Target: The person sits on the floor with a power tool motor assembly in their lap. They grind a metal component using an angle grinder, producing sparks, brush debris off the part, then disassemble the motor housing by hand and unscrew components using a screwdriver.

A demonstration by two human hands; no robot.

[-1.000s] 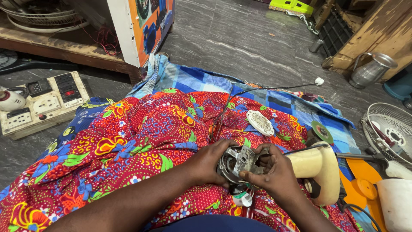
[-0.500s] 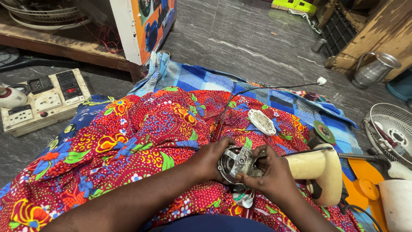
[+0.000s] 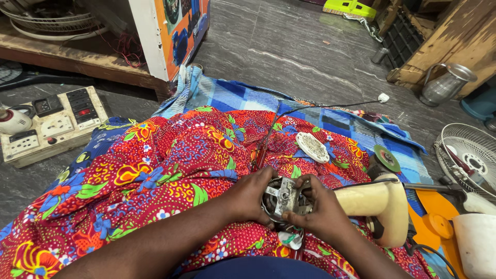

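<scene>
While both hands close on a small metal fan motor [image 3: 283,199] held over the lap, the left hand [image 3: 251,195] cups its left side with the thumb on the rim, and the right hand [image 3: 321,213] grips its right side, fingers [image 3: 308,187] curled over the top plate; neither hand is free, each grasping the motor. It sits at the end of a cream stand neck [image 3: 373,201], which runs off to the right, and rests above a red flowered cloth [image 3: 155,170] spread over the knees. On the cloth beyond the hands lie a white round vented cap [image 3: 312,147] and a dark cable [image 3: 289,114] that leads to a white plug [image 3: 383,97] on the grey floor [image 3: 289,46]. At left stands a switchboard [image 3: 54,121]; at right, a fan guard [image 3: 467,157] and a metal jug [image 3: 444,85]. The step in hand appears to be working the motor's front plate, either seating or loosening it; which cannot be told. Any next move would call for a steady hold by one hand while the other turns or lifts the small parts, keeping the wires under the motor unpinched
</scene>
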